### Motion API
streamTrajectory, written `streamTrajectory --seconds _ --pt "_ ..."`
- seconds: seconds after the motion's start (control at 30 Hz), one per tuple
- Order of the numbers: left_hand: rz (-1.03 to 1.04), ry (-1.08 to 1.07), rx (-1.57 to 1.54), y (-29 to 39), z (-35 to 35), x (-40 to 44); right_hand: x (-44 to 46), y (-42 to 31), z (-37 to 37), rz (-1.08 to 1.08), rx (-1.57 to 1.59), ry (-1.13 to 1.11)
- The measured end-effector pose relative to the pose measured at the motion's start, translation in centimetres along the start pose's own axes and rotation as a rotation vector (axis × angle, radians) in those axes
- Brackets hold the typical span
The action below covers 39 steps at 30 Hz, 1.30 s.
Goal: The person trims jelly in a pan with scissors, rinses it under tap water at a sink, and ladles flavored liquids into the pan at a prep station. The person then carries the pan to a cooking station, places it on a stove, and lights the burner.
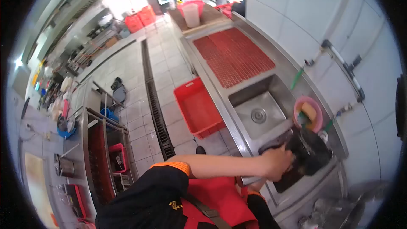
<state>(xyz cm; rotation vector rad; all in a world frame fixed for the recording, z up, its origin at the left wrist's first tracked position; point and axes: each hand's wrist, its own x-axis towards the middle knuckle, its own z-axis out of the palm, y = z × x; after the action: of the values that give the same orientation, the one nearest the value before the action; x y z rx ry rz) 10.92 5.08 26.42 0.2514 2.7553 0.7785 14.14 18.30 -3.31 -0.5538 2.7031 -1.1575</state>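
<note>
My left hand (277,163) reaches across to the right with its fingers closed at the near edge of a black, pot-like object (311,152), over the sink counter. Motion blur hides exactly what the fingers grip. Partly covered by the left forearm, my right hand (257,185) shows only in part below it; its fingers are hidden. A pink bowl (308,112) with a yellow-brown sponge (309,111) stands just beyond the black object. Left of the bowl is a steel sink basin (258,106) with a round drain.
A red perforated mat (233,55) lies on the counter beyond the basin. On the floor stands a red crate (197,108) beside the counter. Green-ended taps (298,77) project from the wall. A floor drain (157,101) runs along the aisle; steel shelving (95,144) is left.
</note>
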Motion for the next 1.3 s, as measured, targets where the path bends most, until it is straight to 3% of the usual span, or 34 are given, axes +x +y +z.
streamTrajectory --seconds 0.23,0.3,0.43,0.5,0.6,0.67,0.8,1.03,1.13,1.2,1.3 --pt "-0.055 -0.012 -0.072 -1.1 1.5 1.0 0.2 -1.6 -0.5 -0.019 0.035 0.067" --pt "0.05 0.032 -0.019 -0.9 2.6 1.4 0.9 -0.7 -2.9 -0.032 0.033 0.172" --pt "0.012 0.067 0.016 -0.6 3.6 1.6 5.9 3.4 -10.8 -0.016 -0.073 0.529" --pt "0.026 -0.076 -0.021 -1.0 4.0 1.9 9.2 5.1 -14.7 0.015 -0.145 0.656" --pt "0.011 -0.198 -0.106 -1.6 5.4 3.5 12.6 7.4 -18.4 0.092 -0.239 0.696" --pt "0.038 -0.134 -0.055 -1.1 4.9 2.9 13.6 8.2 -19.5 0.152 -0.273 0.681" --pt "0.16 -0.058 0.037 -1.4 4.4 2.8 14.5 8.3 -19.2 0.207 -0.325 0.641" --pt "0.177 -0.086 0.064 -2.9 4.9 2.0 14.6 6.3 -17.6 0.207 -0.394 0.694" --pt "0.191 0.0 0.044 -4.0 4.4 1.2 14.9 3.7 -15.8 0.162 -0.407 0.742" --pt "0.196 -0.217 -0.012 -5.4 3.9 1.3 15.3 1.5 -13.7 0.124 -0.407 0.765" --pt "0.138 -0.221 -0.037 -7.2 1.2 -2.4 16.9 -3.2 -8.9 -0.001 -0.376 0.744"
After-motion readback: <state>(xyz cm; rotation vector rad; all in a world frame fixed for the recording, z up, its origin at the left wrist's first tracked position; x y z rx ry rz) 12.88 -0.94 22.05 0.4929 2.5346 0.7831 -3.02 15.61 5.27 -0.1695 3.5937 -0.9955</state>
